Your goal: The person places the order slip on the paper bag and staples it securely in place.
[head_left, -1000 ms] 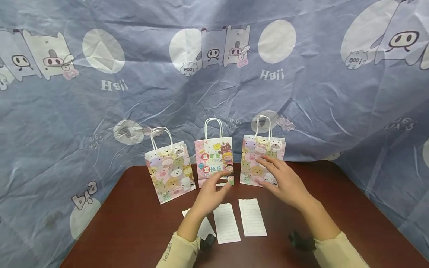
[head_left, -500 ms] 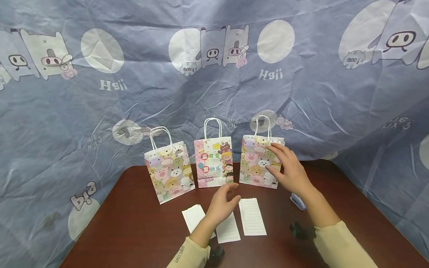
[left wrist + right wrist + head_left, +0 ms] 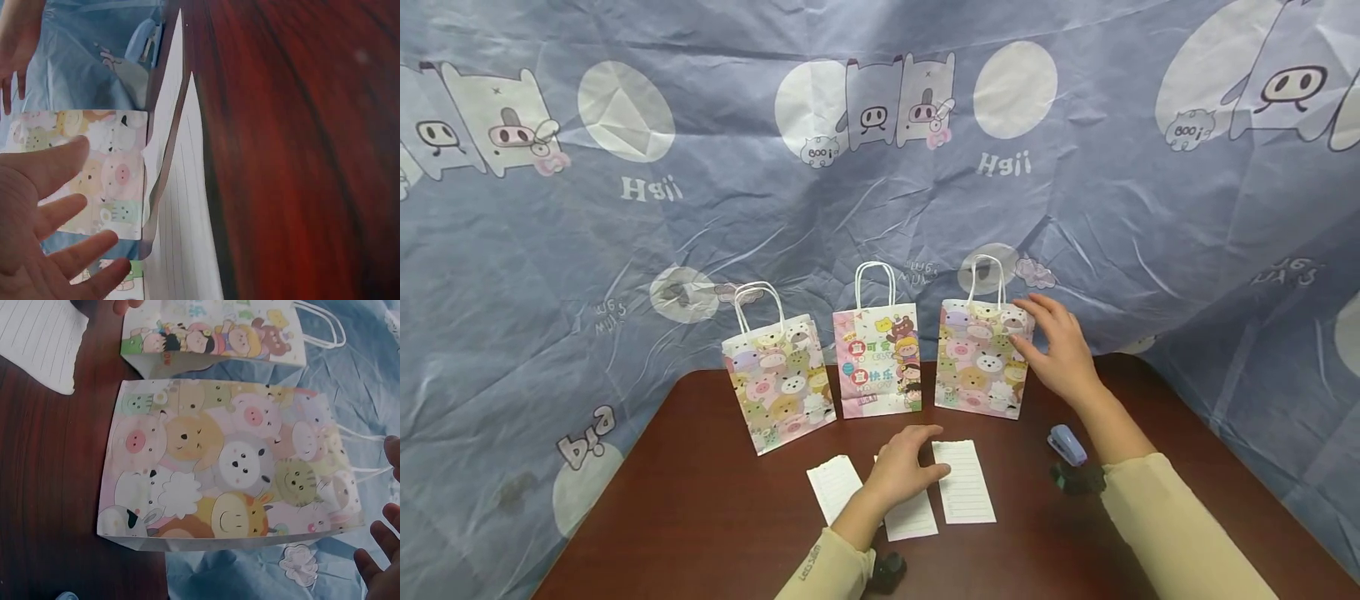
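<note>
My left hand (image 3: 901, 471) hovers over the middle of three lined paper slips, fingers apart and nothing held; the left wrist view shows the spread fingers (image 3: 94, 250). The right slip (image 3: 964, 483) lies just past its fingertips, the left slip (image 3: 835, 487) by its wrist, and the middle slip (image 3: 912, 518) is partly covered. My right hand (image 3: 1060, 350) is beside the upper right edge of the right animal-print paper bag (image 3: 977, 367), fingers loosely bent and holding nothing. In the right wrist view, its fingers (image 3: 381, 550) appear near the top of that bag; contact is unclear.
A pink-and-white paper bag (image 3: 876, 358) stands in the middle, and another animal-print bag (image 3: 781, 383) stands turned at the left. A small blue stapler (image 3: 1066, 445) lies right of the slips on the dark red table (image 3: 700, 508). A patterned blue cloth (image 3: 730, 192) hangs behind.
My left hand has moved down and right, off the middle bag and over the slips. My right hand has moved up and right across the right bag to its edge, uncovering the stapler.
</note>
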The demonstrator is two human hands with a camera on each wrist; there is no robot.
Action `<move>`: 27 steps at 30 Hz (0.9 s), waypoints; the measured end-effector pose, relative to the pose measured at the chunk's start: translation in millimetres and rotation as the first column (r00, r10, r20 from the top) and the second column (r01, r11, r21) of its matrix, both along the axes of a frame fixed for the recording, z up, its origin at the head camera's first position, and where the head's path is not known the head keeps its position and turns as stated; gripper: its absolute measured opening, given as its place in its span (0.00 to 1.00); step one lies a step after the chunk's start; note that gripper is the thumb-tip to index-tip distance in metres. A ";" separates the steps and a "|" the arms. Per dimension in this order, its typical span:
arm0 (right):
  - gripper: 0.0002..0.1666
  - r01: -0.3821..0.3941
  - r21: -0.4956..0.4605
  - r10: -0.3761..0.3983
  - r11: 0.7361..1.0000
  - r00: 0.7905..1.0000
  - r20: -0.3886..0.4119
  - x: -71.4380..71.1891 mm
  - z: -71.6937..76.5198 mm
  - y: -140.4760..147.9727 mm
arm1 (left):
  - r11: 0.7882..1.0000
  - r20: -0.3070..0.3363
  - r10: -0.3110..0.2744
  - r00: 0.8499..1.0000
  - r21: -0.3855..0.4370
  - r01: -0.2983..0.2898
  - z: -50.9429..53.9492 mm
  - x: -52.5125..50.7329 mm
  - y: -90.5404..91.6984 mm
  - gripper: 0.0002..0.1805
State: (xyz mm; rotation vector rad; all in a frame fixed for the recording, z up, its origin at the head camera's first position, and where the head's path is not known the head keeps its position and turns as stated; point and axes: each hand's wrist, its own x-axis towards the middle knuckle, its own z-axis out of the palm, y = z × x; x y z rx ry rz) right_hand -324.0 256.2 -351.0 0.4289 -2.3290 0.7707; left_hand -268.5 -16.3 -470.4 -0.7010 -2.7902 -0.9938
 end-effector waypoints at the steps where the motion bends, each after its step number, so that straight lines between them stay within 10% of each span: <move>1: 0.33 0.005 0.001 -0.005 1.000 1.000 0.010 -1.4 -0.8 1.1 | 1.000 -0.013 0.003 1.000 -0.020 -0.004 -0.9 0.1 0.3 0.31; 27: 0.40 0.074 -0.172 -0.020 0.982 0.956 0.294 -35.7 -9.7 5.8 | 0.972 -0.014 0.026 1.000 -0.233 -0.029 -19.7 -7.2 -8.4 0.48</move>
